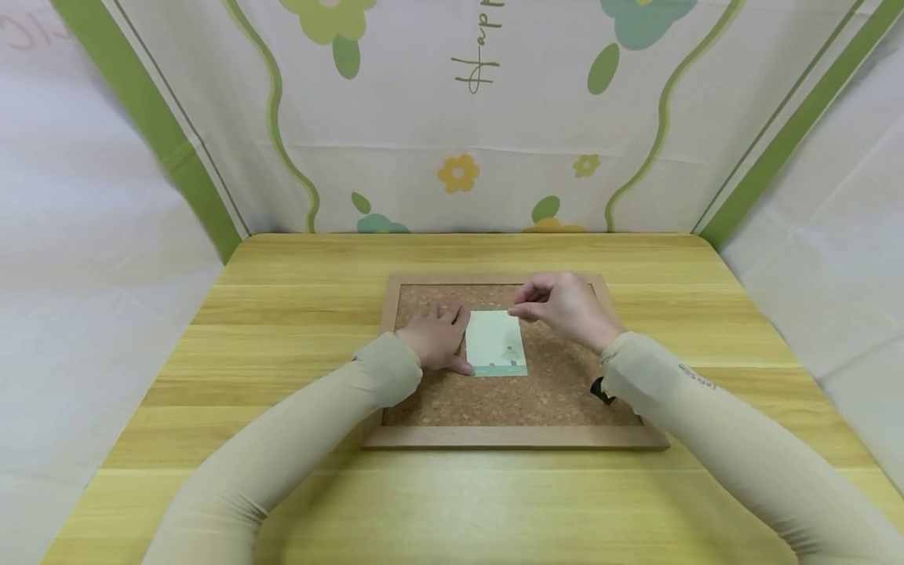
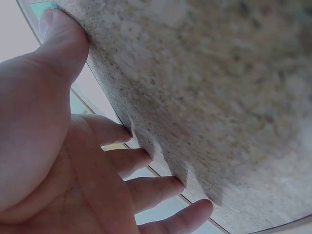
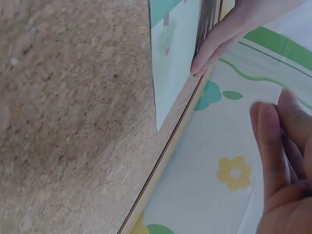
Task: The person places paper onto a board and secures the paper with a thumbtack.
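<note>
One paper note (image 1: 494, 341) lies on one framed corkboard (image 1: 537, 408); the left hand (image 1: 438, 337), fingers spread, hides partly the note's lower left corner. The right hand (image 1: 568, 310) has fingertips together near its upper right corner; whether they pinch something, I cannot tell. The right sleeve (image 1: 664, 384) partly covers one black item (image 1: 602, 391).

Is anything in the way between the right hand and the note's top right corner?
Nothing visible is. The right hand is close to that corner of the note; the left hand is at its left edge.
</note>
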`<control>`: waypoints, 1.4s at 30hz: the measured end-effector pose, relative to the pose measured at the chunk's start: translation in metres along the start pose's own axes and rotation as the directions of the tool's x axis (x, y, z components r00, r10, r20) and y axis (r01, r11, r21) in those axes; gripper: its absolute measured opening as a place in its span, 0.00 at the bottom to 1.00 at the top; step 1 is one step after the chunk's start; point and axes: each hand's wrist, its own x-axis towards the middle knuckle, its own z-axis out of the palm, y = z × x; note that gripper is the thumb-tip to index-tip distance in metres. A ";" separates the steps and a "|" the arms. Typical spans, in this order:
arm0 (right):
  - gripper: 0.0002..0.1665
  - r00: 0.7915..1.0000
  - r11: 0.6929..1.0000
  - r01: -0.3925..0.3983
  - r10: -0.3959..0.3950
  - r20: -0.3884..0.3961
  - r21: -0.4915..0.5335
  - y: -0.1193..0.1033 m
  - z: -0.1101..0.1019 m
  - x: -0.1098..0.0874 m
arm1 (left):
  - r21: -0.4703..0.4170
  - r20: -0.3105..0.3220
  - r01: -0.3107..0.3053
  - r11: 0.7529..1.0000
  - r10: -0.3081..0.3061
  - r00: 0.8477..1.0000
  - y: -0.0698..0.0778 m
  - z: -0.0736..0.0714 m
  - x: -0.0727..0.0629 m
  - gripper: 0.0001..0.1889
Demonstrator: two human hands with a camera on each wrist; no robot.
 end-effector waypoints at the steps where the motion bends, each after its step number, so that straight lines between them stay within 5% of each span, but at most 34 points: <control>1: 0.04 1.000 1.000 -0.003 0.003 0.017 0.010 0.001 0.000 0.001 | -0.001 0.002 0.001 1.000 -0.001 1.000 0.000 0.000 0.000 0.56; 10: 0.05 0.972 0.988 -0.124 0.103 0.211 0.090 0.012 0.000 0.021 | -0.001 0.004 0.007 1.000 -0.007 1.000 -0.001 0.000 0.003 0.56; 15: 0.06 0.945 0.980 -0.198 0.192 0.265 -0.005 0.015 0.001 0.033 | -0.002 0.003 0.009 1.000 -0.009 1.000 -0.002 -0.001 0.003 0.57; 21: 0.08 0.927 0.977 -0.163 0.199 0.318 -0.136 0.016 0.006 0.047 | 0.003 0.016 0.009 1.000 -0.009 1.000 -0.003 -0.003 0.004 0.58; 29: 0.04 0.918 0.973 -0.201 0.227 0.325 -0.112 0.017 0.016 0.062 | 0.005 0.017 -0.001 1.000 0.001 1.000 -0.001 -0.003 0.003 0.58; 33: 0.04 0.910 0.959 -0.179 0.247 0.333 -0.221 0.014 0.019 0.068 | 0.007 0.010 -0.002 1.000 0.002 1.000 -0.002 -0.002 0.003 0.58; 42: 0.10 0.851 0.903 -0.145 0.323 0.415 -0.404 0.007 0.027 0.078 | 0.054 0.009 -0.007 0.998 0.006 1.000 -0.002 -0.002 0.004 0.58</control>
